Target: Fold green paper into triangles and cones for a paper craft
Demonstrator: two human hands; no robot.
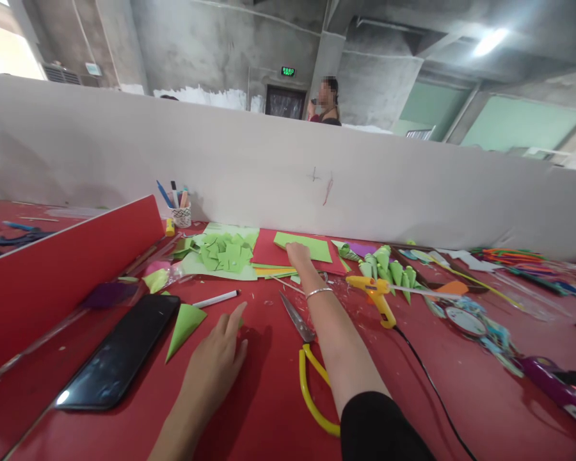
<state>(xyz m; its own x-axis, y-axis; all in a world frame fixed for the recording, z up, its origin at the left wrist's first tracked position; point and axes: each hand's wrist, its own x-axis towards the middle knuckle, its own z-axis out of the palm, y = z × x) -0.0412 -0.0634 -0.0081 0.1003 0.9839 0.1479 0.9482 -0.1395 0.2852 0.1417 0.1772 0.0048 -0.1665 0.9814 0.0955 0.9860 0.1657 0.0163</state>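
Observation:
My left hand point(216, 362) lies flat on the red table point(269, 410), fingers stretched out, close to a green paper cone point(183, 325). My right arm reaches far forward; my right hand point(298, 256) rests on sheets of coloured paper, its fingers touching a green sheet point(303, 246) that lies on red paper. The fingers are seen from behind and are partly hidden. A bracelet sits on that wrist. Yellow-handled scissors point(303, 355) lie under my right forearm.
A black phone point(120, 352) lies at the left beside a red divider point(62, 269). A heap of green paper pieces point(223, 251), a pen cup point(180, 212), a white pen point(216, 299), a yellow glue gun point(377, 296) with cable, and green cones point(388, 267) surround the hands. A person stands beyond the white partition point(288, 173).

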